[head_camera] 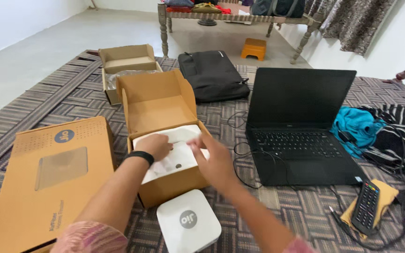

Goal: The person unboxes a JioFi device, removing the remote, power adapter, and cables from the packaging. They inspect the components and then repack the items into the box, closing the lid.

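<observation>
An open brown cardboard box (158, 100) stands in front of me with its lid flap up. A white foam wrapping (174, 161) lies inside it. My left hand (154, 146), with a black band on the wrist, rests on the wrapping's left side, fingers curled on it. My right hand (214, 159) is at the wrapping's right edge, fingers blurred, touching or just above it. A white square router (188, 227) with rounded corners sits on the rug right in front of the box.
A flat brown carton (48, 178) lies at left. A second open box (127, 65) and a black laptop bag (212, 75) are behind. An open black laptop (301, 126) stands at right with cables, a remote (365, 206) on yellow cloth, and clothes.
</observation>
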